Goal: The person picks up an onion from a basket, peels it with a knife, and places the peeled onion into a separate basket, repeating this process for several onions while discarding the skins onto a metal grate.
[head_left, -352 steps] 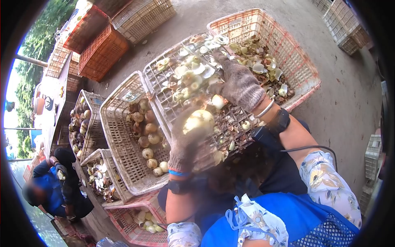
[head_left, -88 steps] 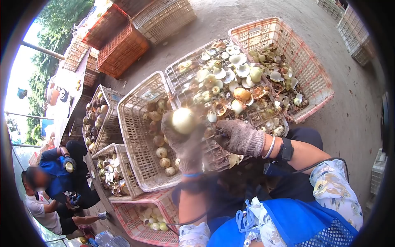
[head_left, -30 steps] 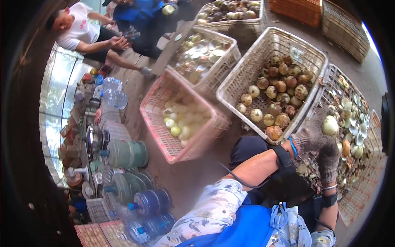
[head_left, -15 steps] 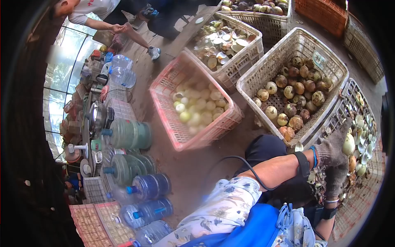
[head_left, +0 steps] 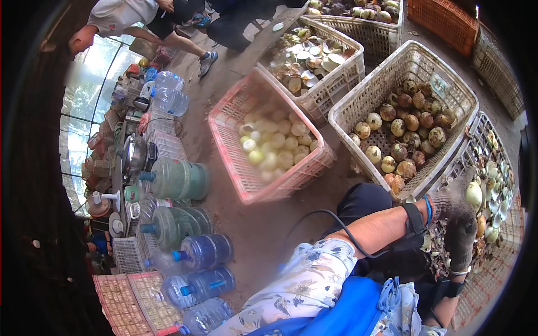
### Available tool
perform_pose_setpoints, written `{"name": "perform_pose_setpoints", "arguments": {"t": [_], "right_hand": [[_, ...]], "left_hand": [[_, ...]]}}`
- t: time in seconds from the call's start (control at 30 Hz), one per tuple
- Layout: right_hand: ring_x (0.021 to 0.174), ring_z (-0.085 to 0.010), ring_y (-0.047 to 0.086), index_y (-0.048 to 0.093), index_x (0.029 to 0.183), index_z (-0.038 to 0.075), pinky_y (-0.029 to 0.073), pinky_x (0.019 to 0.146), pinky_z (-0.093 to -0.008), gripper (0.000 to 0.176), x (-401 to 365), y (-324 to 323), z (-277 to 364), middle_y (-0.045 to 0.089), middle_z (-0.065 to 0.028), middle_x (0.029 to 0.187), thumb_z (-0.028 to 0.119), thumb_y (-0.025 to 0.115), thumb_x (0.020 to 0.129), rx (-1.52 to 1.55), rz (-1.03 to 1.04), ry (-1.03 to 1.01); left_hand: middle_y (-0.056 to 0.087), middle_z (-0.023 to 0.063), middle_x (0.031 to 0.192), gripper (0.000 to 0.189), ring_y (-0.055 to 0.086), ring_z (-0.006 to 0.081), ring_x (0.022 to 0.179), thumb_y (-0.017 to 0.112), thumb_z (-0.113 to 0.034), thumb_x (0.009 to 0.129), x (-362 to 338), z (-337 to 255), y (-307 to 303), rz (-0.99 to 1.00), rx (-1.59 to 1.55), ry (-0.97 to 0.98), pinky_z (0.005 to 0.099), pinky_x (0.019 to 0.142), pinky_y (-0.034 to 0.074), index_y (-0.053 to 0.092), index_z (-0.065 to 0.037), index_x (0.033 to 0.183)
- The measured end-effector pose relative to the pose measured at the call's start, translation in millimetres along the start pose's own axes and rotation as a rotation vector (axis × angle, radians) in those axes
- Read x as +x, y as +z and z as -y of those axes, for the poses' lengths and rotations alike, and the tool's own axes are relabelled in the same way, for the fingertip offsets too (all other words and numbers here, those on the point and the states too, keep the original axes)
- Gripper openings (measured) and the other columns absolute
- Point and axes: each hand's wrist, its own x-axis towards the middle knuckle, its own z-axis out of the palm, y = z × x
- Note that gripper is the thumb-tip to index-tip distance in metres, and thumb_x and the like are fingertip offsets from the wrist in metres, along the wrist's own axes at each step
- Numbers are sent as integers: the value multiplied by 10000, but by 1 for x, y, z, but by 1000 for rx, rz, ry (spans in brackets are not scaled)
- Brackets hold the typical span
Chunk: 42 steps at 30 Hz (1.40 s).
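My left hand [head_left: 451,200], in a grey-brown knit glove, is closed around a pale peeled onion [head_left: 474,194] at the right. Just below it is my right hand [head_left: 462,239], gloved too, with its fingers curled close to the onion; whatever it grips is hidden. Both hands are above a crate [head_left: 474,124] heaped with onion skins and cut onion ends [head_left: 493,179]. To the left of that stands a whitish crate [head_left: 343,106] of unpeeled brown onions [head_left: 412,120]. A pink crate [head_left: 227,120] further left holds peeled white onions [head_left: 274,143].
Another crate [head_left: 358,70] of onion scraps stands behind, with a crate of onions [head_left: 372,33] beyond it. Large water bottles [head_left: 182,179] line the left side near a cluttered shelf. A person [head_left: 126,14] is at the upper left. My knee [head_left: 364,201] is beside the brown onions.
The view has shifted slightly, moving the crates a little to the right. My hands stay together at the onion, with small finger movements. The person at the upper left has changed posture.
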Motion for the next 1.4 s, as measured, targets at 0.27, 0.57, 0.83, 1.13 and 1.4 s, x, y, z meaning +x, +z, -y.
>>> {"name": "perform_pose_setpoints", "arguments": {"t": [0.27, 0.57, 0.83, 1.13, 1.4], "right_hand": [[923, -300, 633, 630, 970, 22, 485, 792, -388, 175, -36, 50, -50, 664, -141, 971, 1, 617, 797, 447, 45, 432], [969, -102, 578, 468, 1211, 4, 487, 837, -268, 439, -37, 29, -40, 618, -42, 1062, -57, 681, 832, 686, -88, 524], [894, -119, 588, 579, 1095, 1, 500, 796, -283, 293, -32, 22, -23, 650, -38, 1009, -21, 698, 828, 843, -158, 692], [913, -121, 573, 584, 1083, 24, 487, 823, -291, 304, -49, 32, -37, 641, -34, 1019, 1, 722, 814, 685, -172, 595], [917, -122, 565, 571, 1098, 16, 479, 825, -289, 294, -57, 39, -45, 634, -45, 1046, 28, 707, 837, 631, -169, 566]], "left_hand": [[609, 165, 1074, 1022, 619, 230, 921, 835, -22, 532, 16, 28, 9, -77, -32, 204, 344, 747, 560, 319, -25, 1413], [617, 195, 1074, 970, 610, 304, 1036, 867, -93, 490, 25, 33, 21, -146, 170, 124, 368, 934, 493, 394, 18, 1329], [588, 261, 1153, 979, 583, 375, 1112, 874, -192, 450, 24, 27, 19, -151, 303, 57, 385, 992, 462, 442, 44, 1295], [596, 262, 1147, 994, 598, 375, 1109, 852, -146, 470, 28, 33, 23, -152, 420, 89, 387, 962, 495, 426, 47, 1347], [571, 271, 1185, 987, 568, 381, 1135, 870, -225, 476, 31, 33, 27, -135, 408, 10, 385, 1012, 454, 427, 63, 1310]]}}
